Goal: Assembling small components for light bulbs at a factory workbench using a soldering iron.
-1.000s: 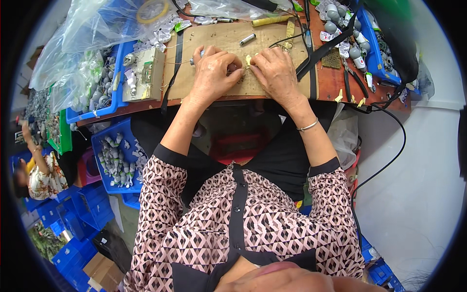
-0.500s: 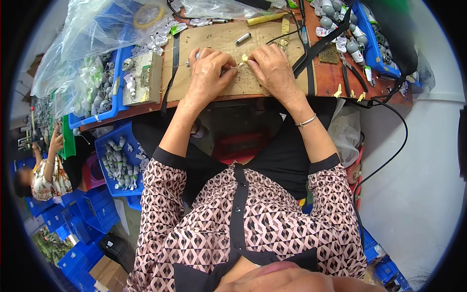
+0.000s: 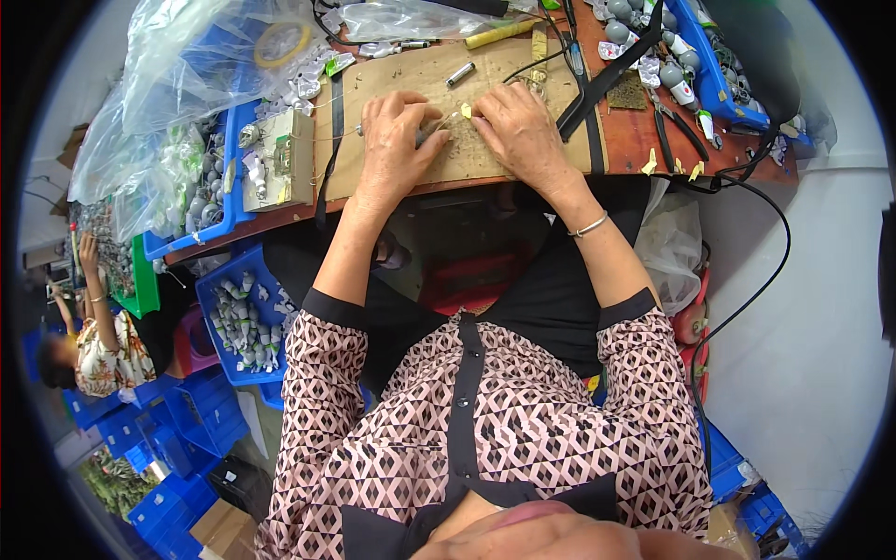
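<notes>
Over the cardboard sheet (image 3: pixel 392 79), my left hand (image 3: pixel 397 145) is closed around a small grey bulb-like piece (image 3: pixel 426 133), mostly hidden by the fingers. A small metal tip shows beyond the hand's far left side. My right hand (image 3: pixel 523 135) pinches a small scrap of yellow tape (image 3: pixel 466 110) between thumb and forefinger. The scrap is close to the left fingertips, with a thin pale strand between the hands. A short silver cylinder (image 3: pixel 460 74) lies on the cardboard beyond both hands.
Left stand a box-shaped fixture (image 3: pixel 280 159) with wires and a blue bin (image 3: pixel 230 201) of grey bulbs under plastic film. Right are black-handled pliers (image 3: pixel 679 131), tape scraps, a black strap (image 3: pixel 607 84) and another blue bin (image 3: pixel 714 89). A co-worker (image 3: pixel 112 345) is at far left.
My left fingers have shifted around the grey piece, now showing it near the thumb. My right hand keeps its pinch on the yellow tape. The whole view has shifted slightly.
</notes>
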The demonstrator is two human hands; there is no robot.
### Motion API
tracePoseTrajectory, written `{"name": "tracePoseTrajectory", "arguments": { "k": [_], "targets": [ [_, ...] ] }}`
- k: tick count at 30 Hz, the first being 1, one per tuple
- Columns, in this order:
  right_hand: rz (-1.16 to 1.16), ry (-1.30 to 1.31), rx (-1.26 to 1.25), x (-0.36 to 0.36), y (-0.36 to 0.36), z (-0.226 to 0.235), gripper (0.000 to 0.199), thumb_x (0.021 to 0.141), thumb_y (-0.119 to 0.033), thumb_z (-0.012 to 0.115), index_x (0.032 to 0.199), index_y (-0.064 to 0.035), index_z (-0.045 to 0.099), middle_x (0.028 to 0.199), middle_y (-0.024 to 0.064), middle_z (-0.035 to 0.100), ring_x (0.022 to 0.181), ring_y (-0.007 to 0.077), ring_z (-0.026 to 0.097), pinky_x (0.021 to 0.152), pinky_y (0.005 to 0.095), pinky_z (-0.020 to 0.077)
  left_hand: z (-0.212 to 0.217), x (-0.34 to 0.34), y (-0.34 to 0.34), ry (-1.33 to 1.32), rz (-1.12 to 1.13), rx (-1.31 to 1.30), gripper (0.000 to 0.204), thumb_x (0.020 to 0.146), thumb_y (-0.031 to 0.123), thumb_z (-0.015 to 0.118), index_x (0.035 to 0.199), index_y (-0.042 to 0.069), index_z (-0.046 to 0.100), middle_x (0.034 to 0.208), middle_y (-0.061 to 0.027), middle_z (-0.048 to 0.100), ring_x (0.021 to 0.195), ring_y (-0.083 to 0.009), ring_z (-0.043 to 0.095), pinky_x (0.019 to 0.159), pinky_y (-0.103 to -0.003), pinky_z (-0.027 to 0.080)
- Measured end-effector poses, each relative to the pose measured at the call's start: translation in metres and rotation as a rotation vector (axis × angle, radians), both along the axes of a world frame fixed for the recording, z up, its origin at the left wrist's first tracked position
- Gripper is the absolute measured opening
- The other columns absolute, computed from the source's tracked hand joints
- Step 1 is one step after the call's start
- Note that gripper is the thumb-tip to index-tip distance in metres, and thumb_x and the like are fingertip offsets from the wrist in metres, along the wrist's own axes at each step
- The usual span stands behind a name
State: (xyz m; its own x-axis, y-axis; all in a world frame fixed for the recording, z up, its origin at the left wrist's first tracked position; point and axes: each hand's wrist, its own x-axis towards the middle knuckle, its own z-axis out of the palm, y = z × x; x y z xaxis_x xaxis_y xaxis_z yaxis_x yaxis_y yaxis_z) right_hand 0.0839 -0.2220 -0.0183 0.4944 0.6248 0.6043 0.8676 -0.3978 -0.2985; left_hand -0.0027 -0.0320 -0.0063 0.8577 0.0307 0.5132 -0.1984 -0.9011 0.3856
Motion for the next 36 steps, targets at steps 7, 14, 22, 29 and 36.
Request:
{"name": "tracePoseTrajectory", "arguments": {
  "k": [7, 14, 22, 29, 36],
  "targets": [
    [-0.007, 0.009, -0.038, 0.000, -0.001, -0.001, 0.016, 0.087, -0.018, 0.070, 0.097, -0.0066, 0.063, 0.096, 0.0077, 0.060, 0.095, 0.0276, 0.057, 0.085, 0.0406, 0.0490, -0.003, -0.003, 0.005, 0.033, -0.007, 0.007, 0.015, 0.076, 0.021, 0.079, 0.083, 0.009, 0.072, 0.111, -0.0072, 0.065, 0.110, -0.0294, 0.054, 0.101, -0.045, 0.036],
    [0.008, 0.047, 0.045, -0.002, -0.001, 0.003, 0.014, 0.088, -0.021, 0.070, 0.094, -0.0086, 0.066, 0.091, 0.0051, 0.063, 0.094, 0.0256, 0.058, 0.085, 0.0395, 0.0429, -0.005, -0.005, 0.003, 0.030, 0.003, -0.067, 0.014, 0.077, 0.020, 0.079, 0.080, 0.009, 0.071, 0.110, -0.0051, 0.066, 0.112, -0.0288, 0.054, 0.101, -0.045, 0.035],
    [0.049, 0.050, 0.094, 0.000, 0.000, 0.011, 0.017, 0.087, -0.020, 0.071, 0.102, -0.0123, 0.070, 0.096, 0.0033, 0.065, 0.098, 0.0248, 0.058, 0.089, 0.0385, 0.0408, -0.006, -0.005, 0.005, 0.011, -0.018, -0.085, 0.012, 0.081, 0.023, 0.078, 0.083, 0.011, 0.075, 0.113, -0.0028, 0.067, 0.114, -0.0273, 0.053, 0.102, -0.044, 0.034],
    [0.017, 0.085, 0.074, -0.004, -0.002, 0.008, 0.018, 0.086, -0.019, 0.071, 0.102, -0.0103, 0.069, 0.098, 0.0043, 0.065, 0.099, 0.0253, 0.058, 0.089, 0.0384, 0.0410, -0.002, -0.006, 0.005, 0.055, -0.017, -0.029, 0.016, 0.087, 0.027, 0.073, 0.089, 0.011, 0.076, 0.118, -0.0016, 0.067, 0.119, -0.0271, 0.052, 0.106, -0.044, 0.032],
    [0.004, 0.141, 0.097, -0.017, 0.003, 0.005, 0.013, 0.086, -0.019, 0.071, 0.091, -0.0083, 0.066, 0.090, 0.0046, 0.062, 0.092, 0.0247, 0.058, 0.085, 0.0387, 0.0409, -0.003, -0.004, 0.005, 0.048, -0.032, -0.018, 0.016, 0.088, 0.028, 0.073, 0.089, 0.011, 0.076, 0.116, -0.0012, 0.067, 0.119, -0.0263, 0.052, 0.106, -0.043, 0.031]
  ]
}}
